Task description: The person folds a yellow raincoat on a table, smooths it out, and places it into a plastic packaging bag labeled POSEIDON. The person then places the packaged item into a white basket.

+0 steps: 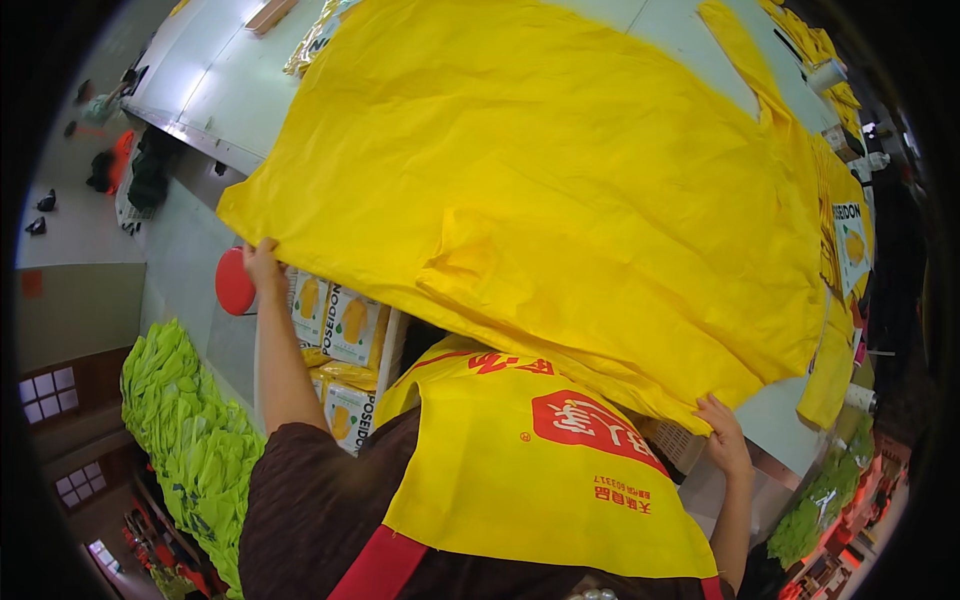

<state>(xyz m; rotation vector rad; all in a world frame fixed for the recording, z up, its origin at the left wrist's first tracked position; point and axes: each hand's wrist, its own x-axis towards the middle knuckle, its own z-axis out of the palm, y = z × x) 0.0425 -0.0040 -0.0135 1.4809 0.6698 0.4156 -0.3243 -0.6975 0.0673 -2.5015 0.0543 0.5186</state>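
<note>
A large yellow raincoat (600,170) of thin, creased fabric is spread wide over the pale work table (215,90). My left hand (265,268) pinches its near edge close to the left corner. At the right, my right hand (722,432) grips the same near edge with bent fingers. Between my hands, that edge hangs past the table's front, close to my yellow apron (560,470). A small folded flap (465,260) of the same fabric stands up near the middle.
Packed bags (350,325) with yellow garments fill a box below my left arm. A red round stool (235,282) stands left of it. Bright green garments (190,440) lie heaped at lower left. More yellow pieces and a bag (850,250) lie at the table's right side.
</note>
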